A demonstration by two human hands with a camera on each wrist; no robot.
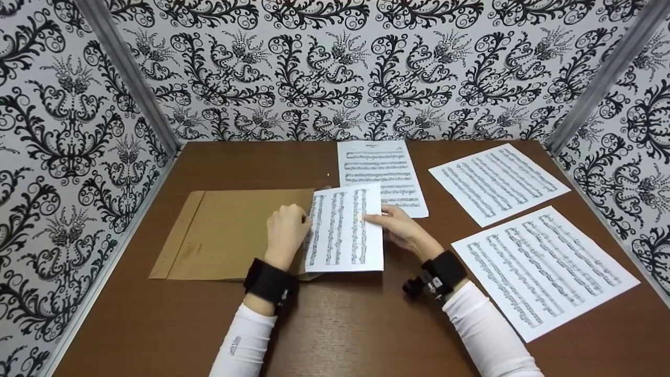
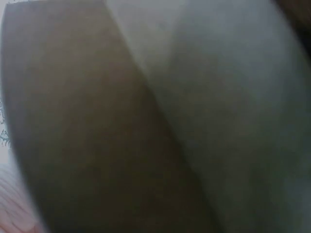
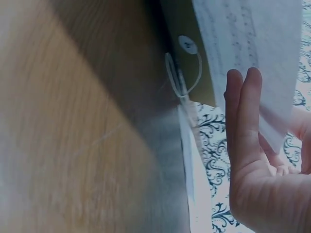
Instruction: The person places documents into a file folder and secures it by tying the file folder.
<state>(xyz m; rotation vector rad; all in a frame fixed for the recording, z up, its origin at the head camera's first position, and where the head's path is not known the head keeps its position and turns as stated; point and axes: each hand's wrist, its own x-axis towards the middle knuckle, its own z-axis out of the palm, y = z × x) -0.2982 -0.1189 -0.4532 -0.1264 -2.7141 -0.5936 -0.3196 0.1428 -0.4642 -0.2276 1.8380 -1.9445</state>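
The brown worktop (image 1: 340,324) carries everything, walled on three sides by black-and-white patterned panels (image 1: 63,131). To the left of the left hand lies a large tan envelope (image 1: 225,235), flat, its open end toward the hands; the right wrist view shows its string clasp (image 3: 187,46) close to the fingers. Well to the right of the right hand lie two loose pages of sheet music: the nearer one (image 1: 544,269) beside the right wrist, the farther one (image 1: 497,180) beyond it. A third page (image 1: 382,175) lies just beyond both hands, partly covered. Between the hands is the sheet of music (image 1: 343,228), its left edge at the envelope's mouth. The left hand (image 1: 285,233) has curled fingers at that left edge; whether they pinch paper or envelope I cannot tell. The right hand (image 1: 403,228) holds the sheet's right edge, thumb on top and straight fingers (image 3: 243,111) beneath.
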